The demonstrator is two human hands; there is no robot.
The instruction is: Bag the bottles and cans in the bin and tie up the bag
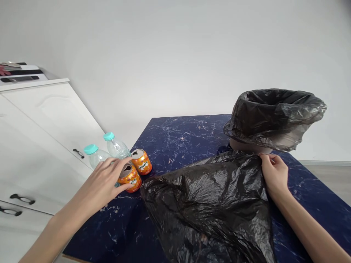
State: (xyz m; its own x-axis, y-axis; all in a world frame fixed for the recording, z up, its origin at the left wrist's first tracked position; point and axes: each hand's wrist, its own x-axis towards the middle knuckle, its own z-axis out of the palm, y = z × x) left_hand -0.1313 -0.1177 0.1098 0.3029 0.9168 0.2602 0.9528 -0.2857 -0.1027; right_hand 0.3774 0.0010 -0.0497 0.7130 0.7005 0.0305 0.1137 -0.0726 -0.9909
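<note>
My left hand (105,179) reaches over the near orange soda can (131,178), fingers curved around it and touching it. A second orange can (142,161) stands just behind. Two clear plastic bottles with teal caps (116,145) (95,155) stand to the left of the cans. My right hand (274,171) pinches the top edge of a loose black rubbish bag (208,197) spread over the dark blue marble table (178,135). Behind that hand stands a bin lined with another black bag (274,117).
White cabinets with dark handles (49,138) run along the left, with flat items on top (16,71). A plain white wall is behind the table. Pale floor (329,179) shows at the right past the table's edge.
</note>
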